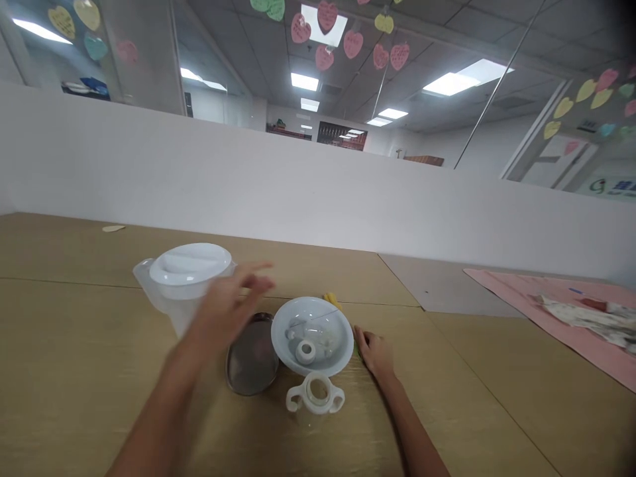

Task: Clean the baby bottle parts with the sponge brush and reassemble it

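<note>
My left hand [226,301] is raised beside the lidded white pitcher [191,271], blurred, its fingers apart and holding nothing. Just right of the white bowl [279,331], my right hand [376,354] rests low on the table with its fingers bent; a bit of green shows by the fingertips, and what they hold, if anything, is hidden. Inside the bowl lie a white ring [305,352] and clear parts, apparently in water. A two-handled bottle [316,395] stands in front of the bowl. To the bowl's left is a dark metal tray [252,361].
Something yellow [332,301] lies behind the bowl. A pink cloth [521,291] with fabric on it covers the right side of the table [472,397]. A flat beige piece [113,228] lies at the back left, near the white wall [298,192].
</note>
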Tool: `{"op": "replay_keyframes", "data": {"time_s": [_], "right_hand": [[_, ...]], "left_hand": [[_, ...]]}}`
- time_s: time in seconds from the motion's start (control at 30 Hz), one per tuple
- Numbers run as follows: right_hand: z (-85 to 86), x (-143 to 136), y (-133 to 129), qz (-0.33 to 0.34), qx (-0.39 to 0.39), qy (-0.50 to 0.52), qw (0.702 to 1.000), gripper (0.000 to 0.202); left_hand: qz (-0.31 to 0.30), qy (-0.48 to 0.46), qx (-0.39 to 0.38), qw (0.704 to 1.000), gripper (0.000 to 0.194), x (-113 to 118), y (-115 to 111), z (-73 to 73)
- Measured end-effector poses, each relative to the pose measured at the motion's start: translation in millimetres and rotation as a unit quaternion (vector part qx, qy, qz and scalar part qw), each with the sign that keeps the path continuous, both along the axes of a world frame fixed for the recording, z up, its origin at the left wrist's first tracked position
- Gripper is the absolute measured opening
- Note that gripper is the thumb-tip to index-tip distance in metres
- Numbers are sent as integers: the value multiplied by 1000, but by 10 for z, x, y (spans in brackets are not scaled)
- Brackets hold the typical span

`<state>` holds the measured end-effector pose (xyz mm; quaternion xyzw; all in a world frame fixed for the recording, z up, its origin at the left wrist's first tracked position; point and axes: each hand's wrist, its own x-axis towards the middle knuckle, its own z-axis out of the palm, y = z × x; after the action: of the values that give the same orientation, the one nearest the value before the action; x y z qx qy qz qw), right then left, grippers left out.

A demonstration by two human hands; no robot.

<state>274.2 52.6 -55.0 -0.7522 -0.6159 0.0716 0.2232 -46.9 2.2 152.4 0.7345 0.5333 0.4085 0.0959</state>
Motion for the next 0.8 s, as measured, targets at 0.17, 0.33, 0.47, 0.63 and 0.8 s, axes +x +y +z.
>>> {"op": "replay_keyframes", "data": {"time_s": [0.17,0.33,0.47,0.63,0.8], "right_hand": [[-13,-76,-29,32,9,-32,999,42],[-37,-99,-36,47,1,-72,996,24],[-49,-91,-17,62,16,-62,996,21],[-61,-94,6,54,25,-63,996,25],[-66,-87,22,42,31,-54,997,31]], "left_hand": [[-142,292,-93,941,28,681,385,-765],[-158,377,-100,907,20,839,506,-1149],[-164,381,-89,906,21,874,531,-1183],[-173,365,-67,913,19,957,537,-1224],[-210,331,-51,919,21,1007,579,-1326]]}}
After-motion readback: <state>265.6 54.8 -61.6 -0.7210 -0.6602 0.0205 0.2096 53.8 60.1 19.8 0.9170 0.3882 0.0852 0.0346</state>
